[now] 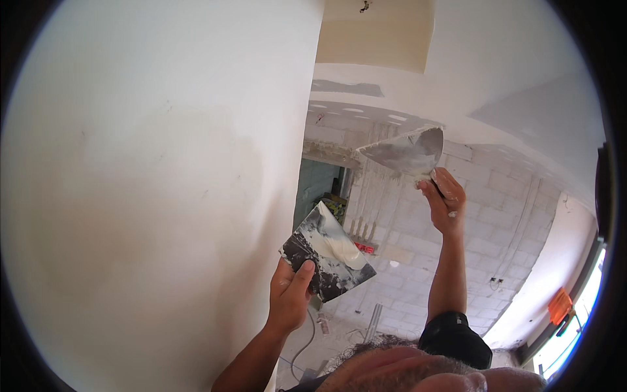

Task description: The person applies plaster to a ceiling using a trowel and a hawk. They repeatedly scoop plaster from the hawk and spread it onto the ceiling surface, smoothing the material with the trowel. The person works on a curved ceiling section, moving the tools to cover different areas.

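In my left hand (289, 295) is a square black plasterer's hawk (337, 279), gripped at its lower left corner with the thumb on top. White plaster (334, 240) lies smeared across it, thickest toward the middle and right. My right hand (448, 201) is raised higher and further right, its fingers closed around the base of a wide putty knife (408, 151). The grey blade points up and left, with plaster along its edge. White spots of plaster stick to the right hand's fingers. The two tools are apart, and neither visibly touches the wall.
A smooth white wall (144, 196) fills the left side. Behind stand a bare block wall (483, 215) and a doorway (313, 186). The ceiling (509, 39) has grey patches. An orange object (560, 305) hangs by the window at right; a cable (302, 353) lies low down.
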The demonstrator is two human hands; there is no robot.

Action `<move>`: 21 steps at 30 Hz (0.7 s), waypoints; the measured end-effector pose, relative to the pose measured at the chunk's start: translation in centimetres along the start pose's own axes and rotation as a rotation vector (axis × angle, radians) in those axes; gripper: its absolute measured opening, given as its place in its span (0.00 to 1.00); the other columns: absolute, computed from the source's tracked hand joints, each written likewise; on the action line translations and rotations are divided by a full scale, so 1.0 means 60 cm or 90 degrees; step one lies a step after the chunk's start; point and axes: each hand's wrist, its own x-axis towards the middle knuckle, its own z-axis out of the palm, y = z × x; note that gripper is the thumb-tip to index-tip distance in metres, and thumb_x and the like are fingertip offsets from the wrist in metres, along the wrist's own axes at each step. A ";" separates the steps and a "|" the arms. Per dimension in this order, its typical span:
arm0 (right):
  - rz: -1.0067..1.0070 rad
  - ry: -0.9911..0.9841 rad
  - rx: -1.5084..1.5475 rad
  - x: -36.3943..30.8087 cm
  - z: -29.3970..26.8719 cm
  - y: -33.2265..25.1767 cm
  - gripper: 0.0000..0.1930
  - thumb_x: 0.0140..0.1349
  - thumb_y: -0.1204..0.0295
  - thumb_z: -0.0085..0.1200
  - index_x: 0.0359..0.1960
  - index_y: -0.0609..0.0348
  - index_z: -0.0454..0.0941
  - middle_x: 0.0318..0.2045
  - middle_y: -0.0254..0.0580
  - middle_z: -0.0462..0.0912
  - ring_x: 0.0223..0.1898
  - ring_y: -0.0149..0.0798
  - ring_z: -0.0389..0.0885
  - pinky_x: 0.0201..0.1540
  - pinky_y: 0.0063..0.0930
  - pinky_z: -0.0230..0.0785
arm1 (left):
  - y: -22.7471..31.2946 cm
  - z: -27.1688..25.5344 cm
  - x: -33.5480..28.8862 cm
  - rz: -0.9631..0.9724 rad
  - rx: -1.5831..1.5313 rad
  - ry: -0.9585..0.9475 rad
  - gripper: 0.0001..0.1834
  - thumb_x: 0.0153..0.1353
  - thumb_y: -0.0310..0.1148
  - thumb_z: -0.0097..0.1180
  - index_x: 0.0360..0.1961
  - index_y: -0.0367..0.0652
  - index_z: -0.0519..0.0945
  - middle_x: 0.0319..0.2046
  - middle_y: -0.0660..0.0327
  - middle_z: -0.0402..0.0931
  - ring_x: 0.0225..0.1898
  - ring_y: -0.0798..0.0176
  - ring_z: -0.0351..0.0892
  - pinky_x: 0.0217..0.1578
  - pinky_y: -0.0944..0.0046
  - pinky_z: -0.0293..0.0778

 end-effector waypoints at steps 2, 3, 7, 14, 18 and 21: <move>0.011 -0.011 -0.033 0.023 0.004 0.002 0.05 0.66 0.80 0.58 0.42 0.69 0.80 0.32 0.40 0.81 0.29 0.29 0.74 0.32 0.21 0.65 | 0.010 0.008 -0.004 0.003 -0.006 -0.005 0.21 0.73 0.28 0.49 0.65 0.38 0.65 0.51 0.61 0.78 0.42 0.73 0.79 0.37 0.73 0.76; 0.042 0.009 -0.004 0.035 0.013 0.000 0.05 0.67 0.78 0.58 0.42 0.67 0.80 0.32 0.38 0.81 0.29 0.28 0.73 0.32 0.21 0.65 | 0.012 0.007 -0.005 0.013 0.009 -0.014 0.21 0.73 0.29 0.49 0.64 0.39 0.66 0.49 0.62 0.78 0.39 0.75 0.78 0.34 0.75 0.74; 0.058 0.108 0.068 0.111 0.083 -0.010 0.09 0.71 0.70 0.57 0.44 0.64 0.81 0.32 0.33 0.81 0.30 0.22 0.71 0.35 0.19 0.65 | 0.010 -0.003 -0.006 0.036 0.072 -0.043 0.20 0.74 0.30 0.48 0.64 0.37 0.66 0.50 0.63 0.76 0.43 0.75 0.74 0.43 0.73 0.70; 0.071 0.222 0.156 0.294 0.175 -0.014 0.15 0.72 0.63 0.56 0.45 0.64 0.80 0.28 0.31 0.80 0.29 0.22 0.69 0.34 0.18 0.64 | -0.009 -0.026 0.002 0.030 0.092 -0.040 0.17 0.74 0.33 0.50 0.59 0.37 0.70 0.46 0.65 0.75 0.43 0.75 0.71 0.47 0.71 0.69; -0.028 0.270 0.095 0.403 0.172 -0.001 0.15 0.72 0.62 0.56 0.45 0.65 0.80 0.29 0.33 0.80 0.30 0.25 0.71 0.36 0.20 0.65 | -0.002 -0.025 0.004 -0.015 0.130 -0.008 0.15 0.74 0.37 0.53 0.54 0.39 0.72 0.40 0.68 0.75 0.39 0.76 0.69 0.42 0.70 0.68; -0.043 0.296 0.116 0.468 0.157 0.024 0.16 0.72 0.62 0.55 0.47 0.65 0.79 0.30 0.35 0.81 0.32 0.26 0.72 0.38 0.22 0.67 | 0.002 -0.023 0.004 -0.056 0.147 -0.016 0.15 0.73 0.38 0.53 0.53 0.39 0.72 0.39 0.68 0.75 0.36 0.77 0.68 0.39 0.72 0.67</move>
